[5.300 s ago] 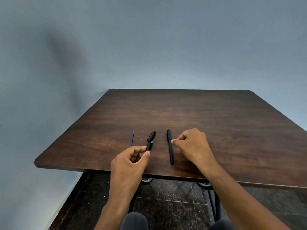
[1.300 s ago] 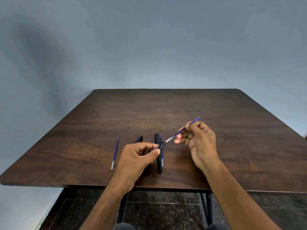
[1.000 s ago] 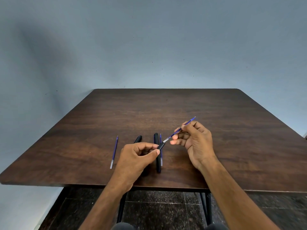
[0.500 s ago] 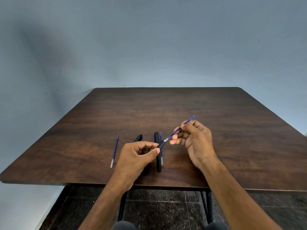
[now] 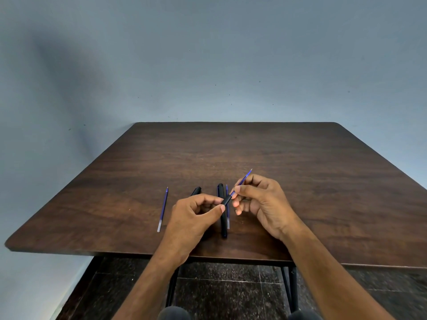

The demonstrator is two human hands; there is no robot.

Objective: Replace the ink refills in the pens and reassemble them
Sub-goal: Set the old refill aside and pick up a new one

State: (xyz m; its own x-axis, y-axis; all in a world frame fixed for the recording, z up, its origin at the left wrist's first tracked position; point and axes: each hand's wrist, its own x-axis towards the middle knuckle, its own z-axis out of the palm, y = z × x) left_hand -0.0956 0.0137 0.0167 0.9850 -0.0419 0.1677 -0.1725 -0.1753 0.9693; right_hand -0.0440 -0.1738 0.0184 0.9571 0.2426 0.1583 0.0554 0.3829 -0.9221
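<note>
Dark wooden bench [image 5: 300,181] before a grey wall. Left hand [image 5: 194,218] grips a black pen barrel [image 5: 227,200]; right hand [image 5: 261,202] pinches a blue refill [image 5: 245,178] slanting up-right from it, tip away.

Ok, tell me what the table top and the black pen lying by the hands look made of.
Table top: wood or wood-look laminate, dark brown, low sheen; grain streaks show, solid or veneer unclear.
Black pen: probably plastic, matte black, with only a dull highlight along it.
</note>
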